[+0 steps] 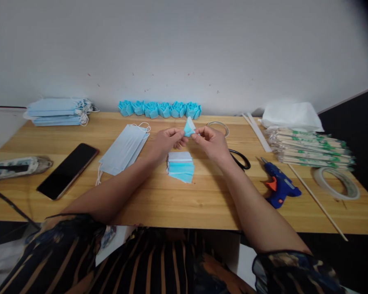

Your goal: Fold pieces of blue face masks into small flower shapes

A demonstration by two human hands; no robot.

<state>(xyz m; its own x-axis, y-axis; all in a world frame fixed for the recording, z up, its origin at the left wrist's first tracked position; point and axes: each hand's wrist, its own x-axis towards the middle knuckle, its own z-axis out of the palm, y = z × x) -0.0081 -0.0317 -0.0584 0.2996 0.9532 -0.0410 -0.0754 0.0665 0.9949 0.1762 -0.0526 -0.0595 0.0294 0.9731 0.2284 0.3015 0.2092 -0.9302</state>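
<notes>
Between my two hands, a small blue and white piece of mask fabric [189,127] is held up, folded to a point at its top. My left hand [169,141] pinches its left lower side. At its right lower corner, the fingertips of my right hand [211,141] are closed on it. Just below on the table lies a fanned stack of cut blue and white fabric pieces [180,166]. Behind the hands, a row of several blue fabric roses [159,109] stands against the wall.
Face masks [124,149] and a phone [68,170] lie left, with a mask stack [58,111] behind. To the right are scissors [241,159], a blue glue gun [279,183], a thin stick [319,202], tape [337,183] and wrapped chopsticks [313,149]. A power strip [18,167] sits far left.
</notes>
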